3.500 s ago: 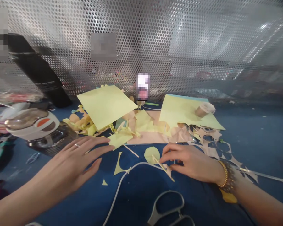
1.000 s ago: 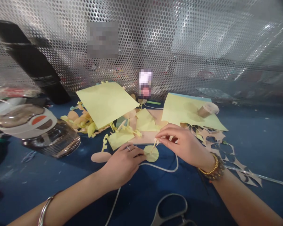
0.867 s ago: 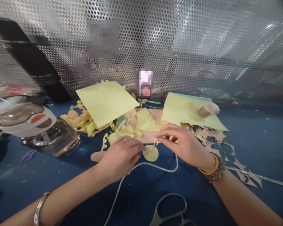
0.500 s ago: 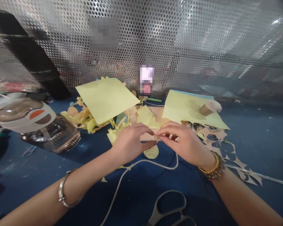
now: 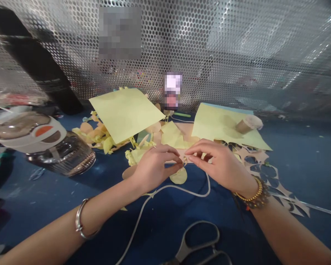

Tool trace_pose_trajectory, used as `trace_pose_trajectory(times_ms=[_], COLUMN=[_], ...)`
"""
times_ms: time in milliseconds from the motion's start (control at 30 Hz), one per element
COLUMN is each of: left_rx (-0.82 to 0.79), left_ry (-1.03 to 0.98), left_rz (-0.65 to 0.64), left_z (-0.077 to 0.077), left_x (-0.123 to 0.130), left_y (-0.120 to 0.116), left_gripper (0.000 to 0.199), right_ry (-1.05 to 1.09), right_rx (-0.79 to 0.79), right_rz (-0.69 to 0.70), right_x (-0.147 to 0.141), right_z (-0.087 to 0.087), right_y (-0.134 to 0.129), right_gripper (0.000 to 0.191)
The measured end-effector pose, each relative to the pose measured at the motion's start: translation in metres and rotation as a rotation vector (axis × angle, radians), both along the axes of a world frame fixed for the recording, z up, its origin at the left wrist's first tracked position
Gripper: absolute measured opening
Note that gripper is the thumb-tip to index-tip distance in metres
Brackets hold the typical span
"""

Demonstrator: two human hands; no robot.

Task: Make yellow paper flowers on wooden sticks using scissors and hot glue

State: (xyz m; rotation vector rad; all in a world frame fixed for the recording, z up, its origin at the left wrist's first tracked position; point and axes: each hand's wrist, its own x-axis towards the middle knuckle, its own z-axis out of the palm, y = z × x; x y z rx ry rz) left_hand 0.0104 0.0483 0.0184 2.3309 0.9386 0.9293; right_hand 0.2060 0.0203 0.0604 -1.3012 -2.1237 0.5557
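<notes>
My left hand [image 5: 157, 165] pinches a small pale piece [image 5: 185, 160] between thumb and fingertips, over the middle of the blue table. Close on its right side, my right hand [image 5: 217, 160] has its thumb and fingertips nearly together at the same piece; whether it grips the piece is too small to tell. Just below the fingertips lies a round yellow paper piece [image 5: 178, 176]. Behind the hands are small yellow paper squares [image 5: 171, 135] on a pinkish sheet. A white cord [image 5: 179, 189] curves across the table in front of the hands.
Large yellow sheets [image 5: 127, 114] lie behind on the left, over paper scraps. At left stands a clear bottle [image 5: 60, 156]. Scissors [image 5: 200, 239] are at the front edge. A small cup [image 5: 248, 124] rests on the right sheet [image 5: 212, 119]; cut-out scraps [image 5: 267, 173] lie at right.
The fingertips of my two hands have drawn slightly apart around the small piece. My left wrist has shifted a little to the right, and the view has moved slightly.
</notes>
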Motion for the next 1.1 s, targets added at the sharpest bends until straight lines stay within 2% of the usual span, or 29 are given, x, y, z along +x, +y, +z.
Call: trace_pose_trajectory(times_ms=[367, 700, 933, 1100], left_rx=[0.041, 0.055, 0.068, 0.076], left_ry=[0.023, 0.045, 0.050, 0.048], left_rz=[0.005, 0.015, 0.010, 0.004], left_z=[-0.001, -0.002, -0.001, -0.003], left_x=[-0.001, 0.001, 0.000, 0.001], left_y=[0.000, -0.001, -0.002, -0.002], left_gripper=[0.009, 0.007, 0.009, 0.007], right_ry=[-0.041, -0.074, -0.095, -0.110], right_rx=[0.016, 0.174, 0.138, 0.173], right_rz=[-0.026, -0.039, -0.036, -0.039], right_x=[-0.005, -0.013, -0.008, -0.011], right_z=[-0.001, -0.007, -0.007, -0.008], right_y=[0.000, -0.004, -0.002, -0.004], right_gripper=[0.010, 0.012, 0.007, 0.010])
